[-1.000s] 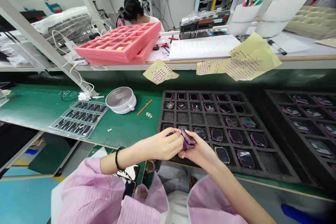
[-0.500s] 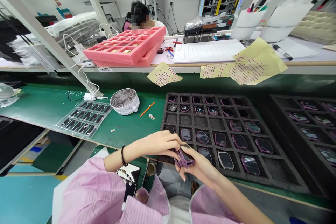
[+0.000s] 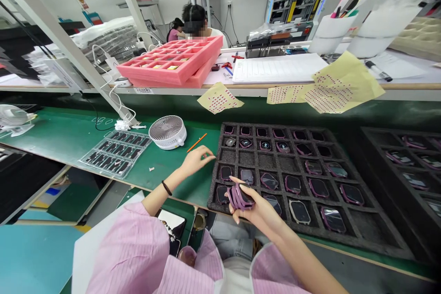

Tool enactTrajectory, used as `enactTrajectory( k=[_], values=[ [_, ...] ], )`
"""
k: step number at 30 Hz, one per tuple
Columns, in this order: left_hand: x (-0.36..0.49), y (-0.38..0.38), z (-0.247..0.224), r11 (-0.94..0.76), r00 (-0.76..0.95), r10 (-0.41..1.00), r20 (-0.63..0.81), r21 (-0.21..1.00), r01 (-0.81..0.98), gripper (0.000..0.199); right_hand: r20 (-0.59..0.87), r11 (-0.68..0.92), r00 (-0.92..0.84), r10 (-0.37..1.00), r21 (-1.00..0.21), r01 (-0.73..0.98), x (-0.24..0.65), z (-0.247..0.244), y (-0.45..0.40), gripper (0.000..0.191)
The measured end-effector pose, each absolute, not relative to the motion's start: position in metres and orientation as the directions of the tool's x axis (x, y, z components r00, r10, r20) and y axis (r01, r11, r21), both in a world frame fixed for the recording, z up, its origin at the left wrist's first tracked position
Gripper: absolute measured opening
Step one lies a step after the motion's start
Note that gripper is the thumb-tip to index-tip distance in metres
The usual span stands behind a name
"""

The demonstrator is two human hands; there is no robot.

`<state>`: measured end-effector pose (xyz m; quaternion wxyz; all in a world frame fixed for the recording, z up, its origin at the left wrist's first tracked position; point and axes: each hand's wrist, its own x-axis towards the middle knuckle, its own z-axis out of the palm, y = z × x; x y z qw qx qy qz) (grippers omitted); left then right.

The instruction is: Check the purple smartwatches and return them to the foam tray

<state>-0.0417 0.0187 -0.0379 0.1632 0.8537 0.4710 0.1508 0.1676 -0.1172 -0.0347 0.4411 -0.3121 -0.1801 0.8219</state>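
My right hand grips a purple watch case over the front of a black foam tray, with its dark face turned up. My left hand holds nothing and rests, fingers slightly curled, over the green bench just left of the tray. Rows of similar watch cases sit in the tray's square cells, and some near the front have clear film on them. The nearest, a purple case, lies just beyond my right fingers.
A second black foam tray stands to the right. On the bench are a white fan, an orange pencil and a clear tray of dark parts. A phone lies on my lap. A pink foam tray and a co-worker are beyond.
My left hand has let go of the purple case and moved left to the bench. My right hand keeps the case. The view has shifted slightly.
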Motion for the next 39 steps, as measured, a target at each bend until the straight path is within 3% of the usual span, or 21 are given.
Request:
enactTrajectory(
  k=[1, 4, 10, 16, 25, 31, 32, 35, 39],
  values=[
    [-0.048, 0.026, -0.045, -0.445, 0.429, 0.895, 0.118, 0.284, 0.85, 0.024, -0.361, -0.547, -0.411, 0.837, -0.564, -0.619, 0.169, -0.034, -0.116, 0.059],
    [-0.058, 0.039, -0.065, -0.388, 0.373, 0.92, 0.123, 0.134, 0.912, 0.022, -0.376, -0.553, -0.406, 0.833, -0.55, -0.626, 0.173, -0.034, -0.115, 0.059],
    [-0.057, 0.045, -0.083, -0.432, 0.429, 0.899, 0.088, 0.016, 0.902, 0.021, -0.373, -0.55, -0.406, 0.835, -0.537, -0.64, 0.176, -0.03, -0.111, 0.054],
    [-0.065, 0.048, -0.082, -0.446, 0.445, 0.888, 0.114, -0.017, 0.895, 0.025, -0.35, -0.549, -0.423, 0.836, -0.521, -0.654, 0.18, -0.027, -0.107, 0.054],
    [-0.069, 0.047, -0.079, -0.415, 0.41, 0.902, 0.132, 0.006, 0.91, 0.02, -0.366, -0.562, -0.427, 0.827, -0.518, -0.644, 0.179, -0.03, -0.107, 0.046],
    [-0.054, 0.03, -0.047, -0.552, 0.529, 0.828, 0.185, 0.102, 0.828, 0.02, -0.359, -0.574, -0.448, 0.819, -0.503, -0.646, 0.18, -0.027, -0.107, 0.045],
    [-0.048, 0.021, -0.037, -0.603, 0.569, 0.792, 0.222, 0.143, 0.785, 0.021, -0.352, -0.58, -0.461, 0.814, -0.498, -0.645, 0.181, -0.027, -0.106, 0.045],
    [-0.027, -0.009, -0.005, -0.842, 0.711, 0.534, 0.457, 0.365, 0.398, 0.019, -0.324, -0.607, -0.515, 0.794, -0.471, -0.64, 0.182, -0.028, -0.104, 0.038],
    [-0.004, -0.036, 0.02, -0.903, 0.787, 0.329, 0.521, 0.417, 0.102, 0.018, -0.261, -0.637, -0.588, 0.765, -0.442, -0.632, 0.182, -0.028, -0.105, 0.025]
  ],
)
